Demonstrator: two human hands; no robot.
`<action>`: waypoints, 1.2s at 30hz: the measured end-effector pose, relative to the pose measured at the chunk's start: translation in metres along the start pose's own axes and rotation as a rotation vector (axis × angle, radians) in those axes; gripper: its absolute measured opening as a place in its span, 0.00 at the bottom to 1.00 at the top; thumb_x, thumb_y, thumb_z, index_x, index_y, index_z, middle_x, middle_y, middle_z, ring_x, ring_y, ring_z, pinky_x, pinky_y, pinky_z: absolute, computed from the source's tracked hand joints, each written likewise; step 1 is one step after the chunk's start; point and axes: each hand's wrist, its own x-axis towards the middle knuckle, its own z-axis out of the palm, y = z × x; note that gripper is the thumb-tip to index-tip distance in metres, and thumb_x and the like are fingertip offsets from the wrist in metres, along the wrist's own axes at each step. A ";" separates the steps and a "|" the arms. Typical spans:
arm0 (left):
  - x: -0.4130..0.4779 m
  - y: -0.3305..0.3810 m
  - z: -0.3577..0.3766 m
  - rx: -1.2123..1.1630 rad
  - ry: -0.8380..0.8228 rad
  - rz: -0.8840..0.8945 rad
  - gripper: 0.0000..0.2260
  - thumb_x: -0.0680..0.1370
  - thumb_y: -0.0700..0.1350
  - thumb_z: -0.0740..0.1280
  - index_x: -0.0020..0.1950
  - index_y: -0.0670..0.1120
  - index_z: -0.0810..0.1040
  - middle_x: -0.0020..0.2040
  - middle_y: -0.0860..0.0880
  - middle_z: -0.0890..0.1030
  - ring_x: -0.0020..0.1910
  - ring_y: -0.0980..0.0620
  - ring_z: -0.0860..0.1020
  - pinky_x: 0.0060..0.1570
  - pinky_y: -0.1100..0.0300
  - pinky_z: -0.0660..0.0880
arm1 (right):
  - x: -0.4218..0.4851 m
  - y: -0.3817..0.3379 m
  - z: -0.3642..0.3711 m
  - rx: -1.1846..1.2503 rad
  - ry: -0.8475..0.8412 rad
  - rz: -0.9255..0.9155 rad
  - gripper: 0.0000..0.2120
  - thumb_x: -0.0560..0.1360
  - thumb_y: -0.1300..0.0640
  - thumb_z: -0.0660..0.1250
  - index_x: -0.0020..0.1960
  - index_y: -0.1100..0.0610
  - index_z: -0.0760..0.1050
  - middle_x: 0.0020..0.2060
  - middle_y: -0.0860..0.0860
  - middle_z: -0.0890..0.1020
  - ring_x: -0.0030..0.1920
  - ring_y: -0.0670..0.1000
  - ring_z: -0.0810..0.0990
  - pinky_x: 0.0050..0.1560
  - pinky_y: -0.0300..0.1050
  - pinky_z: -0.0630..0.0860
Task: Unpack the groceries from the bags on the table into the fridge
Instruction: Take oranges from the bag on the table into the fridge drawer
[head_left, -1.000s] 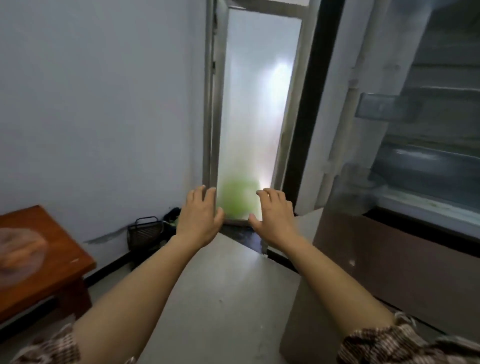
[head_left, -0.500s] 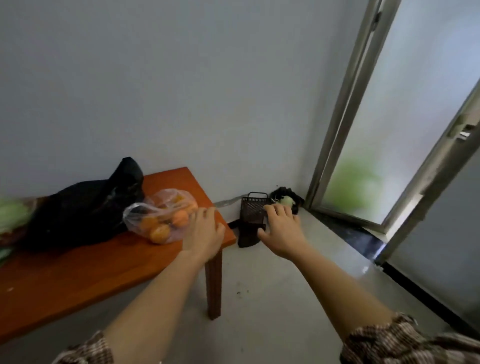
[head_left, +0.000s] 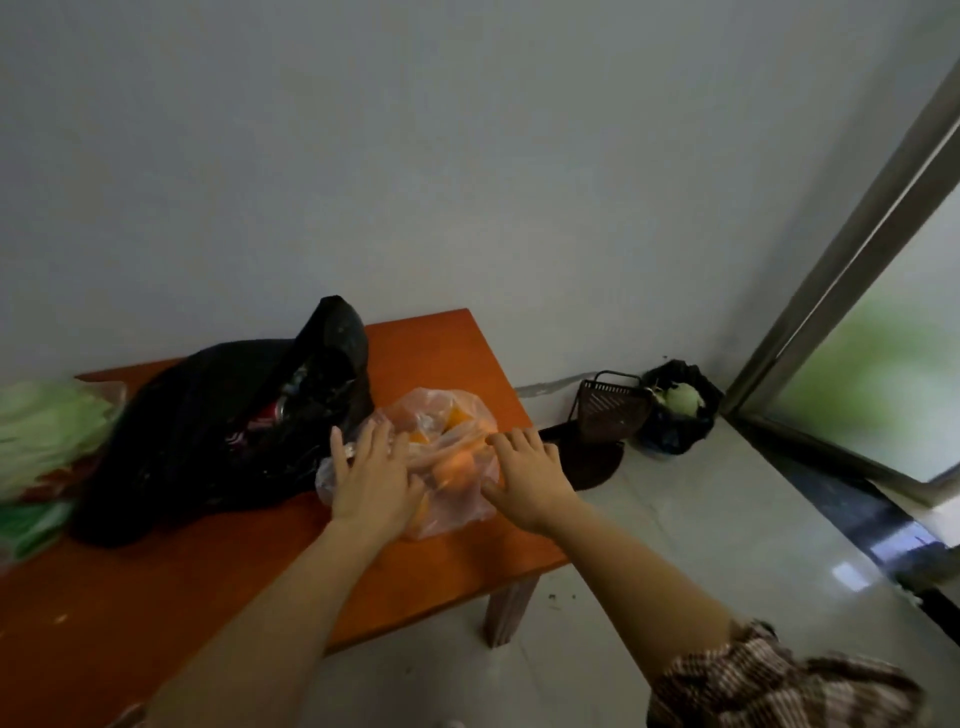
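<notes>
A clear plastic bag of oranges lies near the right end of the orange-brown wooden table. My left hand rests flat on the bag's left side with fingers spread. My right hand is at the bag's right side, fingers spread, touching it. Neither hand grips anything. A black plastic bag lies just left of the oranges, open at the top with a can showing inside. Green leafy vegetables in a bag sit at the table's far left. The fridge is out of view.
The table stands against a grey wall. On the floor to the right are a dark dustpan and a small bin with a black liner. A frosted glass door with a metal frame stands at the far right. Pale floor tiles lie below.
My view has swung left from the fridge and door to the table. Both hands have reached forward and down onto the bag of oranges.
</notes>
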 end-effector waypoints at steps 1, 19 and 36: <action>0.010 -0.007 0.005 0.002 -0.028 -0.005 0.26 0.79 0.55 0.56 0.76 0.49 0.58 0.77 0.47 0.58 0.77 0.48 0.50 0.71 0.38 0.36 | 0.017 -0.003 0.006 -0.001 -0.026 -0.011 0.25 0.78 0.49 0.60 0.72 0.53 0.61 0.70 0.53 0.66 0.70 0.57 0.61 0.68 0.56 0.61; 0.022 -0.046 0.053 -0.372 -0.390 0.524 0.12 0.81 0.46 0.58 0.63 0.53 0.74 0.53 0.47 0.80 0.50 0.45 0.78 0.43 0.50 0.75 | 0.081 0.003 0.046 -0.276 -0.127 -0.372 0.14 0.63 0.57 0.75 0.48 0.53 0.79 0.45 0.51 0.81 0.49 0.53 0.80 0.51 0.52 0.75; 0.065 -0.085 0.088 -0.327 -0.313 0.366 0.35 0.76 0.59 0.63 0.78 0.52 0.50 0.78 0.49 0.46 0.77 0.46 0.42 0.73 0.46 0.56 | 0.123 -0.016 0.054 -0.028 -0.221 -0.122 0.28 0.80 0.47 0.56 0.77 0.52 0.55 0.77 0.52 0.57 0.77 0.54 0.54 0.74 0.53 0.54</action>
